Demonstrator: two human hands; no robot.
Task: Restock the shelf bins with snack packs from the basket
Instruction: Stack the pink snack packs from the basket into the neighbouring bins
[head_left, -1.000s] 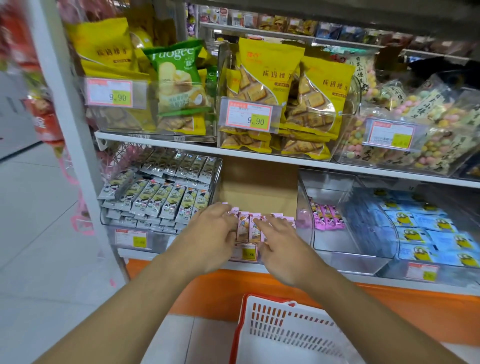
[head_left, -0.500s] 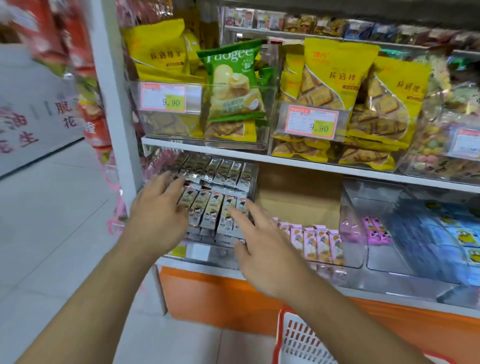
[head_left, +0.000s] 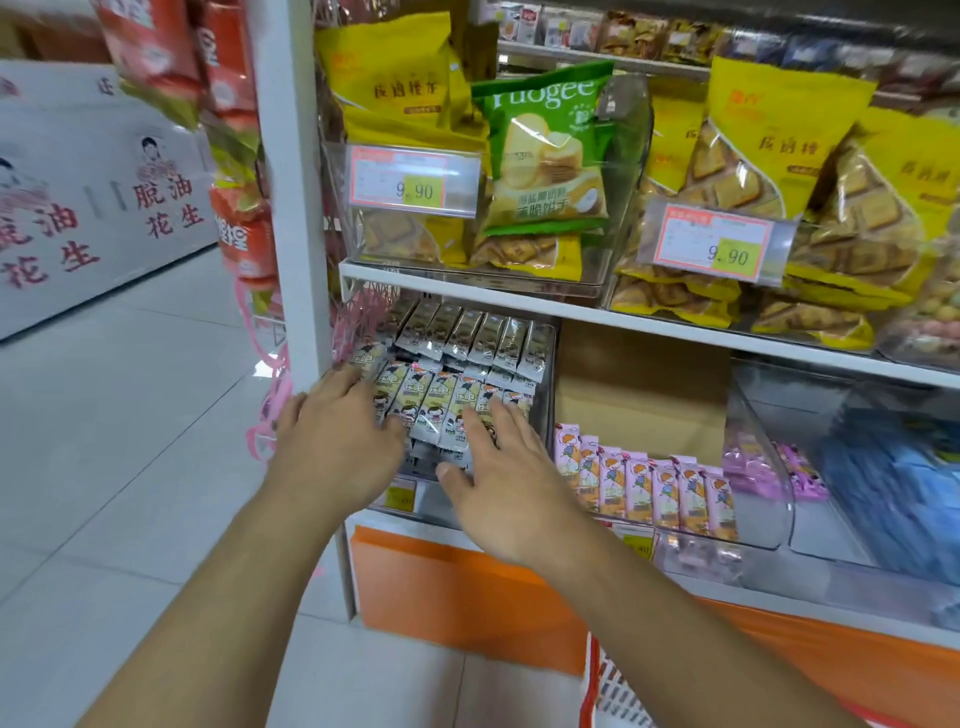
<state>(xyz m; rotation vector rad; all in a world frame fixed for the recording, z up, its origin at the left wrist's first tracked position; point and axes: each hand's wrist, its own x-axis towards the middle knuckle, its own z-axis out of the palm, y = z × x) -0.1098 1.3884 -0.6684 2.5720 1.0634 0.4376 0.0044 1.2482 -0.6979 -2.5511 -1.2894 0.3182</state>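
Rows of small grey-and-yellow snack packs (head_left: 467, 358) fill the leftmost clear bin (head_left: 546, 364) on the lower shelf. My left hand (head_left: 332, 441) lies flat with straight fingers on the packs at the bin's left front. My right hand (head_left: 504, 467) lies flat on the packs at the front right, fingers spread. Neither hand holds a pack. To the right, a row of pink snack packs (head_left: 649, 488) stands in the neighbouring bin. A corner of the red-and-white basket (head_left: 602, 691) shows at the bottom edge, under my right forearm.
The white shelf upright (head_left: 291, 208) stands just left of my left hand. The upper shelf carries bins of yellow biscuit bags (head_left: 779, 156) and a green bag (head_left: 545, 150). A brown carton (head_left: 639, 395) sits behind the pink packs. Blue packs (head_left: 893, 478) fill a bin far right.
Both hands left the pink packs and moved left onto the grey-and-yellow packs in the leftmost bin. The view has swung left with them, so the basket has slid toward the bottom edge.
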